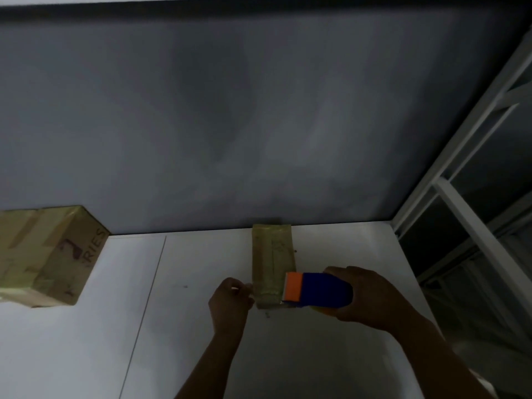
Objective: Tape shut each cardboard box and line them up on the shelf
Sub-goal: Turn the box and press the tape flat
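box (273, 254) touching left fingers (244, 292), tape dispenser (322, 289) in right hand (365, 298)

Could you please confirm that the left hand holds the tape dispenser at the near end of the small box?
Not quite: the head view shows the right hand holding the tape dispenser at the near end of the small box.

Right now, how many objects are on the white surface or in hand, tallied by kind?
Cardboard boxes: 2, the large box at left and the small box at centre.
Tape dispensers: 1, the blue and orange tape dispenser gripped by the right hand.
Total: 3.
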`<state>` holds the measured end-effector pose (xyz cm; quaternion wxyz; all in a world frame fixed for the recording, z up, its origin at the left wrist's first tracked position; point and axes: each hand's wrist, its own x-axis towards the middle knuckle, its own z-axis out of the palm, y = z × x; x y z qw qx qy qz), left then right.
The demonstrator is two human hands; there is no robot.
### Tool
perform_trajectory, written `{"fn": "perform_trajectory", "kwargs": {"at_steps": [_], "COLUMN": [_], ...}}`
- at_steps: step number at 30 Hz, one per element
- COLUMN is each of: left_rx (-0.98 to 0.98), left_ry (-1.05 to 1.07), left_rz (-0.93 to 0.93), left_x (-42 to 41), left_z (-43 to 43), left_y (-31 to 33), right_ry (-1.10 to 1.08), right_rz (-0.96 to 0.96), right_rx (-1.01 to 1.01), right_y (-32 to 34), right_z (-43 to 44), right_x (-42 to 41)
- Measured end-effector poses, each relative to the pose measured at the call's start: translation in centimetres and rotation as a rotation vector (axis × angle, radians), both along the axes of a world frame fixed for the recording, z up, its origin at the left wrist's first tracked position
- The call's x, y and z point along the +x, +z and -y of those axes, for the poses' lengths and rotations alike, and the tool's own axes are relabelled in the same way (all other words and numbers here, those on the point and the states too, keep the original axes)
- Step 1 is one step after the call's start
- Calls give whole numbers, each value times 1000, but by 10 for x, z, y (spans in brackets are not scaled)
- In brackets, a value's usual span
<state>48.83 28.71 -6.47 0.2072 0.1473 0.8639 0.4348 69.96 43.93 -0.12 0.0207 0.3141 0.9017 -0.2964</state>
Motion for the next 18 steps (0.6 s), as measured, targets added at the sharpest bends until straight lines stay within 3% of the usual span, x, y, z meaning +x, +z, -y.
{"fn": "perform_trajectory", "kwargs": {"at_steps": [5, 11, 15, 18], "left_rx": [57, -40, 96, 196], "left_ry": [55, 35, -31, -68], "left_rz": [42, -111, -315, -228], "left_x": [1, -15, 3, 25], "left_z": [5, 19, 26, 20], "left_y": [4, -3, 2, 12], "right_ry": [5, 13, 14, 16], "right_rz": [-12, -41, -46, -49], "right_rx": [-31, -46, -56, -60], "right_y": [-9, -19, -20, -19], "right_z": [0, 6, 6, 8], "right_x": [-4, -11, -11, -12]}}
